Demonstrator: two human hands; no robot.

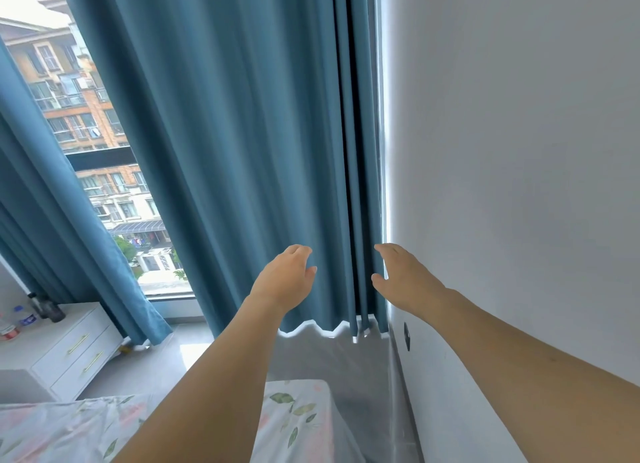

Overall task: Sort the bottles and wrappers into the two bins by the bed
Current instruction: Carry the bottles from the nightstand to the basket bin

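Observation:
Both my arms reach forward over the bed's corner toward the blue curtain. My left hand [284, 279] hangs in the air with relaxed fingers and holds nothing. My right hand [403, 277] is also empty, fingers loosely extended, close to the curtain's right edge by the wall. Several bottles stand at the far left on a white nightstand [79, 351]: a dark bottle [46, 306], a clear bottle with a blue label [26, 315] and one with a red label [7, 329]. No bins and no wrappers are in view.
The blue curtain [242, 151] hangs to the floor ahead, with a window [104, 171] left of it. A white wall [519, 185] with a dark socket [407, 336] runs along the right. The bed with a floral sheet [294, 417] lies below my arms.

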